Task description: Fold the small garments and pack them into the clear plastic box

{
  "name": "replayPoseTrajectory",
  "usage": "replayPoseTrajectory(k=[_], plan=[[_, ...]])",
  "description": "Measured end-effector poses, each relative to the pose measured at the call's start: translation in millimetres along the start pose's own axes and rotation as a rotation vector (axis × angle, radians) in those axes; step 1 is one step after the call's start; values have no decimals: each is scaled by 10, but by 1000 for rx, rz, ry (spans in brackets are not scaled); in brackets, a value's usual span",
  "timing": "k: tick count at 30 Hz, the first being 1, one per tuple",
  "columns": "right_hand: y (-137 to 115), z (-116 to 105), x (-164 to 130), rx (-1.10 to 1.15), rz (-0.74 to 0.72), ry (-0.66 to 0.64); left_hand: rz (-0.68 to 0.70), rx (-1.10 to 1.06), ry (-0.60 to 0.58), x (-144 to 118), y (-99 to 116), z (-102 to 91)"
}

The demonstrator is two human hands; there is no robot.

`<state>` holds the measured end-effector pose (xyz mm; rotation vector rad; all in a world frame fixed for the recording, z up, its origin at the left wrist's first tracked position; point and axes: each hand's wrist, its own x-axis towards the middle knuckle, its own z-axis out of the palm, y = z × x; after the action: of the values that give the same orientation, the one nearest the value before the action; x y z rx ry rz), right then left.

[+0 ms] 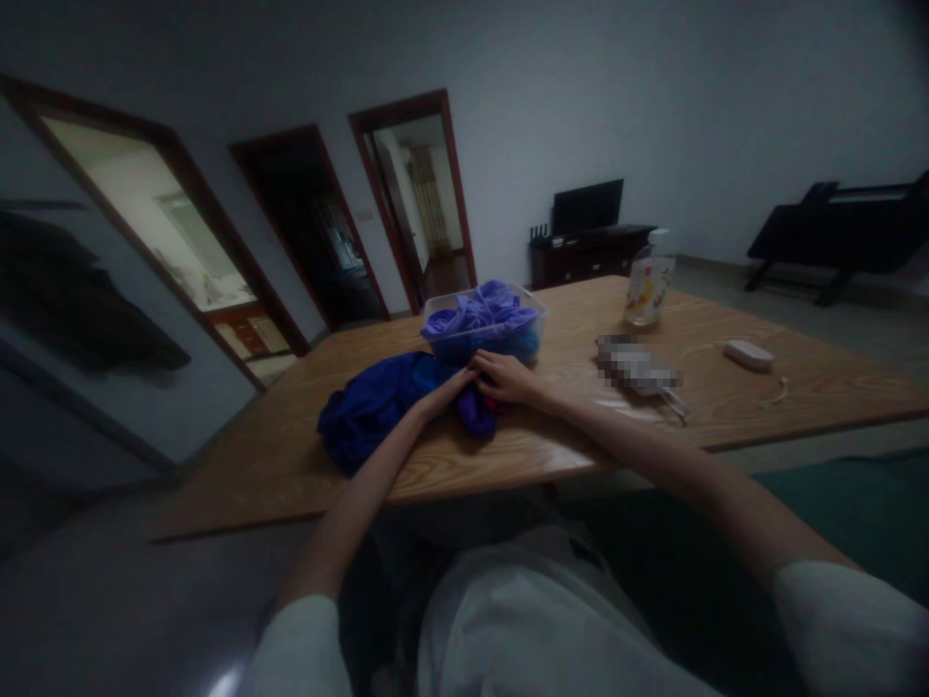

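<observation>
The single view looks from the wearer's head, above the shirt (523,620) and close behind the table's (268,450) near edge, forward and down across its top; past the far edge it faces the wall (537,106). The near left corner lies in frame.

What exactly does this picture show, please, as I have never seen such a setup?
No machine is at work here: one camera, worn on a person's head, looks forward and down from there. The person's left hand and right hand meet over bunched purple cloth, in front of a clear plastic tub heaped with lilac cloth; exactly what each grips is hard to tell. On the wooden table, dark blue cloth lies to the left; to the right are a bottle, a pixelated object and a small white object.
</observation>
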<state>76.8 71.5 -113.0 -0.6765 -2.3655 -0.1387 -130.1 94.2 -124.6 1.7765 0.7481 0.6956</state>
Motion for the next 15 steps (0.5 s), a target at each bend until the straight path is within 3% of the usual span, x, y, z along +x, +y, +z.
replayPoseTrajectory(k=[15], plan=[[5,15,-2,-20,6,7,16,64,-15,-66,87,6]])
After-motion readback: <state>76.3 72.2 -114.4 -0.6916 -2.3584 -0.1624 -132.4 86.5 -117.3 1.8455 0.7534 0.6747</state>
